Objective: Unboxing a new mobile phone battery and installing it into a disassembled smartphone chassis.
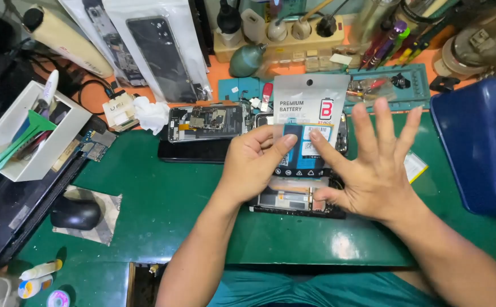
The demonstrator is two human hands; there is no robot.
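My left hand (252, 166) grips the left edge of a clear plastic packet (310, 105) with a blue phone battery inside, thumb on its front. My right hand (376, 170) pinches the packet's lower right part between forefinger and thumb, while the other fingers are spread upward. The packet is held upright above an opened phone (293, 202) that lies on the green mat (168, 199), partly hidden by both hands. A second opened phone (205, 122) with bare circuit boards rests just behind, on top of a black slab (194, 152).
At the left stands a white box (26, 136) of plastic pry tools, with a black mouse (74, 215) near it. A blue bin (475, 148) is at the right. Behind are a teal parts tray (395, 79), a wooden tool holder (276, 40), bagged phone covers (157, 51) and a crumpled tissue (151, 113).
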